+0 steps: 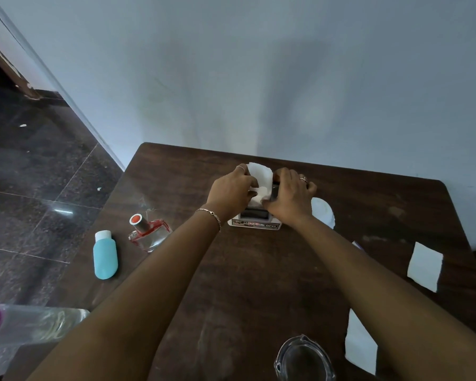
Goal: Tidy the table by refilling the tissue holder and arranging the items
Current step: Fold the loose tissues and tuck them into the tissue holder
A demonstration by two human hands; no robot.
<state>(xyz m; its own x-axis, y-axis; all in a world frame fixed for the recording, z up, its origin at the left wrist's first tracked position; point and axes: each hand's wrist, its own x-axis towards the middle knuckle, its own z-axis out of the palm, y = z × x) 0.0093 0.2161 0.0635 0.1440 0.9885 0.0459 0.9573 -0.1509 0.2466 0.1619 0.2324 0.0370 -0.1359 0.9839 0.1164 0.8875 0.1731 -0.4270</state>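
At the centre of the frame both hands, left hand (pixel 232 189) and right hand (pixel 287 196), met over the tissue holder (pixel 254 217) on the table (pixel 259 270), fingers (pixel 270 200) pinching a white tissue (pixel 261 178) directly above its opening.

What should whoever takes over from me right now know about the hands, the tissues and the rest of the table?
Left hand: closed on the white tissue wad, pressing it into the small black-and-white tissue holder at the far middle of the dark wooden table.
Right hand: on the holder's right side and the wad, steadying.
Done: refill under way, not seated.
Left: three loose white tissues, one by the holder, two near the right edge. Still to arrange: turquoise plastic bottle lying flat, red-trimmed glass perfume bottle, clear bottle with magenta cap, clear glass.
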